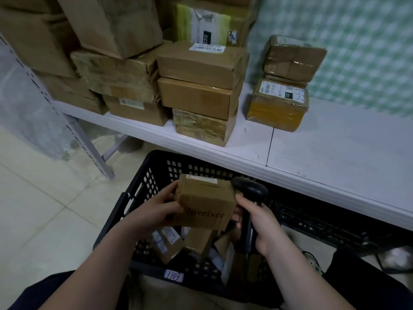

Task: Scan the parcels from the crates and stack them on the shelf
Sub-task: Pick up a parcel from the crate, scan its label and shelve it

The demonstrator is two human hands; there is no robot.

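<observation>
crate (pixel 143 189): black, perforated walls, on the floor below the shelf edge; we see loose parcels (pixel 166 242) on its bottom.
left hand (pixel 161 209): holds the parcel, with fingers curled on its left face and the thumb on the near side.
parcel (pixel 205 202): small brown carton held in the air above the crate, at 3 o'clock from the left hand and touching it. Its label (pixel 201 178) sits on the top face at the far edge.
handling (our judgement): light, since one hand carries it. The board is stiff, the corners look square, and the surface is dry card, so slip is unlikely. We cannot tell what is inside.
where to hold: on opposite side faces, low down, which leaves the labelled top uncovered for the beam.
scanner (pixel 250 189): black, its head at 3 o'clock from the parcel's top edge and very near it.
right hand (pixel 261 222): wrapped round the scanner handle, at 4 o'clock from the parcel. One fingertip seems to rest on the carton's right edge.
shelf (pixel 335 157): white, with a bare patch at 1 o'clock from the parcel. Stacked boxes (pixel 201 86) stand at 12 o'clock.
</observation>
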